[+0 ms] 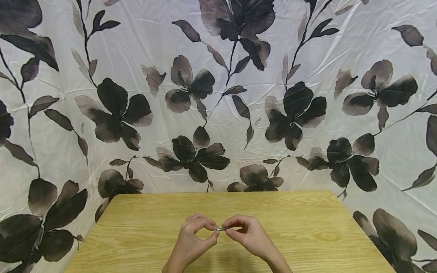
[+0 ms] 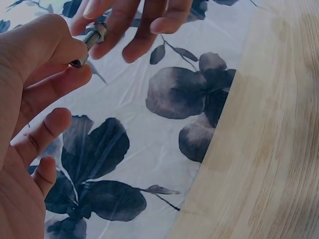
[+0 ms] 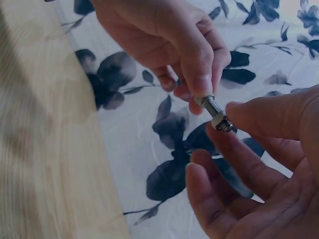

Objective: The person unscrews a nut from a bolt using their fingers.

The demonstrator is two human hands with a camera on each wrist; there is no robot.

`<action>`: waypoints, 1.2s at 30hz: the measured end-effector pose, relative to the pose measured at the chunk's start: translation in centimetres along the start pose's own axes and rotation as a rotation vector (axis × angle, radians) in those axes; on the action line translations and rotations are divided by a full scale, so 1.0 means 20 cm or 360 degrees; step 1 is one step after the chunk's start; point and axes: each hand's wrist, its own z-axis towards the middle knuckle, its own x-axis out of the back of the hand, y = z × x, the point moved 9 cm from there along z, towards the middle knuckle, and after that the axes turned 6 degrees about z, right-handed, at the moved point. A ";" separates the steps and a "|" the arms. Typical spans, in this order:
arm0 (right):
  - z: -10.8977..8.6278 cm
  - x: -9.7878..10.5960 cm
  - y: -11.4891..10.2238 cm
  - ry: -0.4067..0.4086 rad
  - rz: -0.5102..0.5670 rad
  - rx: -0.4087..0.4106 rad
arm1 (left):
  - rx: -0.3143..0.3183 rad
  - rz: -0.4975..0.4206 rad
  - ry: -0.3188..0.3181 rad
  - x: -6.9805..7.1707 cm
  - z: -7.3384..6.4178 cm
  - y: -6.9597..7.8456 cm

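A small metal bolt (image 3: pixel 213 105) is held up between the two hands, with a hex nut (image 3: pixel 218 120) threaded close to its far end. My left hand (image 1: pixel 195 238) pinches the bolt head (image 2: pixel 79 62) between thumb and index finger, its other fingers loosely bent. From the other side, my right hand (image 1: pixel 250 234) has its thumb and index fingertip on the nut, one on each side. Bare thread shows between head and nut, and the bolt's tip pokes out past the nut in the right wrist view.
Below the hands is a light wood-grain table (image 1: pixel 136 235) with rounded far corners. Behind it and along its sides hangs a white cloth (image 1: pixel 239 125) printed with dark flowers.
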 end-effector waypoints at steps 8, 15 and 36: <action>0.00 0.02 0.00 0.0090 0.0076 -0.0047 | 0.0016 0.0011 0.0005 0.00 0.00 0.00; 0.01 0.01 0.06 0.0012 -0.0007 -0.0168 | 0.0011 0.0006 0.0004 0.01 0.00 0.00; 0.00 0.00 0.03 0.0014 -0.0005 -0.0095 | 0.0041 -0.0015 -0.0003 0.01 0.00 -0.01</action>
